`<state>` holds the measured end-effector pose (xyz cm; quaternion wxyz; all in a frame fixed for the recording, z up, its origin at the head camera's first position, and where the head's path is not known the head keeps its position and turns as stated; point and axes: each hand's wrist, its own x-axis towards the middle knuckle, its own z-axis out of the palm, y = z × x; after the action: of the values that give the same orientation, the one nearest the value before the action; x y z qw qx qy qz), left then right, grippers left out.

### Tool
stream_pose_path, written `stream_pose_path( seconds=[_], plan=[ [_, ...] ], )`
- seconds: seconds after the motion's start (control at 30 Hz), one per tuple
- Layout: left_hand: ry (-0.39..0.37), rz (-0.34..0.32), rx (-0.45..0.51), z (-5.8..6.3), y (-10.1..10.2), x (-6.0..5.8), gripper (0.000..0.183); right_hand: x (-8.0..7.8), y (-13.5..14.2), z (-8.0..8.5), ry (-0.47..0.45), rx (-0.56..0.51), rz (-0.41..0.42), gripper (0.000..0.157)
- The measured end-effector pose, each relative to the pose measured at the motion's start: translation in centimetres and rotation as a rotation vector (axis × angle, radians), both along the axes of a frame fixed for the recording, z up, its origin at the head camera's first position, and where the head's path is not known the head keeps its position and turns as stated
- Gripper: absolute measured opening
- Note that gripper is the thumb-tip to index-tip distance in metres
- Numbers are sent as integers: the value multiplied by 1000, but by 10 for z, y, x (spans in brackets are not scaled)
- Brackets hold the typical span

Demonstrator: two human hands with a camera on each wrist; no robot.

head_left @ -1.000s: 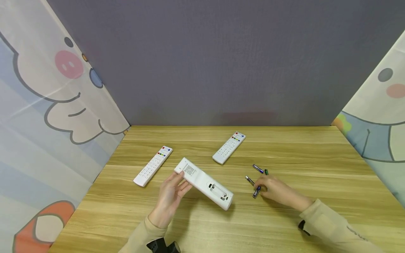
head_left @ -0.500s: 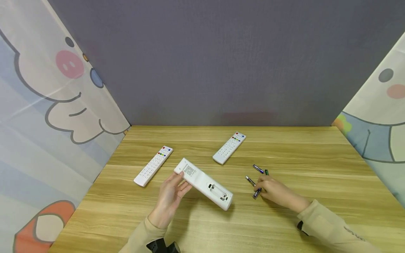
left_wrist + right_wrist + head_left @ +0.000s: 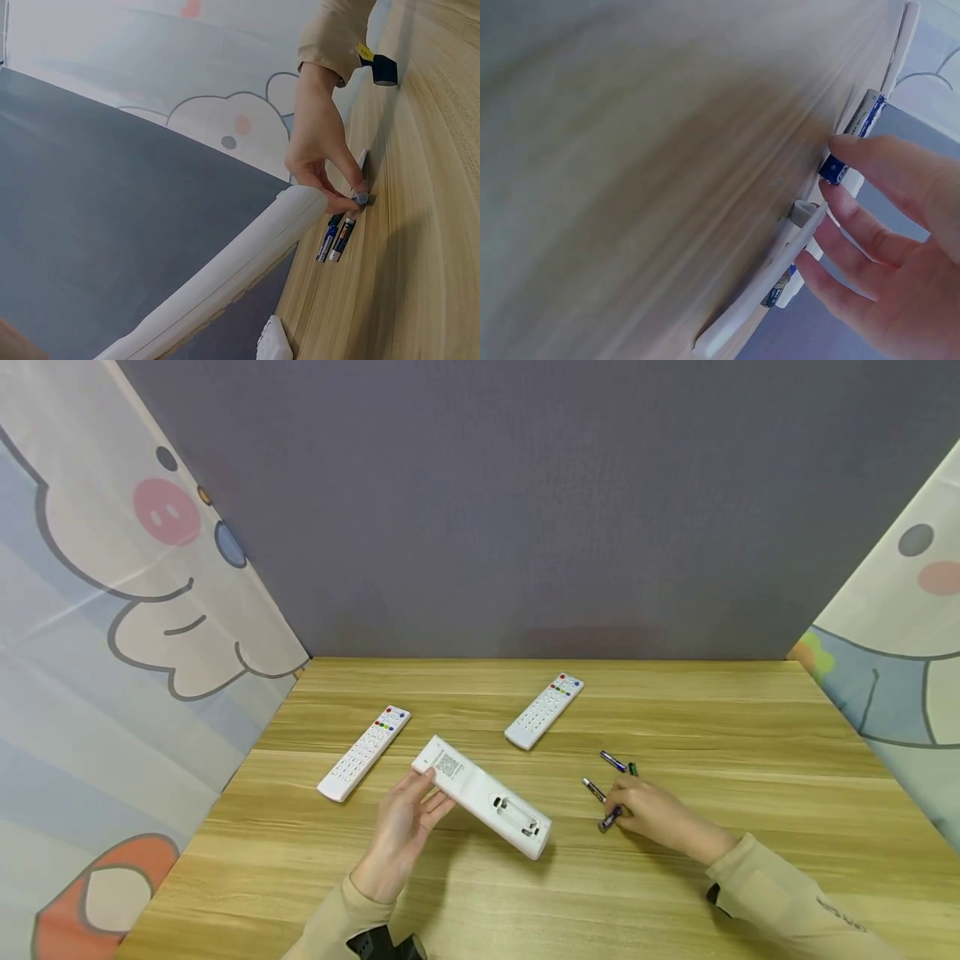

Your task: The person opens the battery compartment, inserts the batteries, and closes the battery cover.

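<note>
My left hand (image 3: pixel 401 835) grips a white remote control (image 3: pixel 483 797) by one end, raised above the table. Its back faces up, showing a printed code and an uncovered battery compartment with nothing in it. Farther right, my right hand (image 3: pixel 652 814) pinches a blue-and-silver battery (image 3: pixel 855 135) between thumb and index finger, low over the tabletop. Beside those fingers lie a dark battery (image 3: pixel 593 789), a blue battery (image 3: pixel 612 761) and a green battery (image 3: pixel 633 768), partly hidden by the hand. Under the other fingers, a thin white curved piece (image 3: pixel 761 289) shows in the right wrist view.
Two more white remotes lie buttons up, one remote (image 3: pixel 363 753) at the left and another remote (image 3: pixel 543 711) farther back. A grey panel (image 3: pixel 525 510) stands behind the wooden table (image 3: pixel 525 910), with printed curtains (image 3: pixel 67 693) at both sides.
The battery between my right fingers has tilted slightly, its near end shifting a little toward me. The left hand and its remote have stayed almost still.
</note>
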<state>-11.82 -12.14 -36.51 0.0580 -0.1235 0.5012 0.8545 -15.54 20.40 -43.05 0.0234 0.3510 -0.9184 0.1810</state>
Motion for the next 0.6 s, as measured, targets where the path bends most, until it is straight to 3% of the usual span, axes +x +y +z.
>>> stream_pose_path(
  seconds=[0.2, 0.43, 0.6],
  plan=[
    [-13, 6, -3, -1, 0, -1, 47, 3, 0, 2, 0, -39, -2, 16],
    [-19, 12, 2, -1, 1, -1, 46, 7, -1, 5, -67, -125, -23, 17],
    [-7, 2, 14, -1, 1, 0, 47, 11, -4, 7, -38, -174, -16, 18]
  ],
)
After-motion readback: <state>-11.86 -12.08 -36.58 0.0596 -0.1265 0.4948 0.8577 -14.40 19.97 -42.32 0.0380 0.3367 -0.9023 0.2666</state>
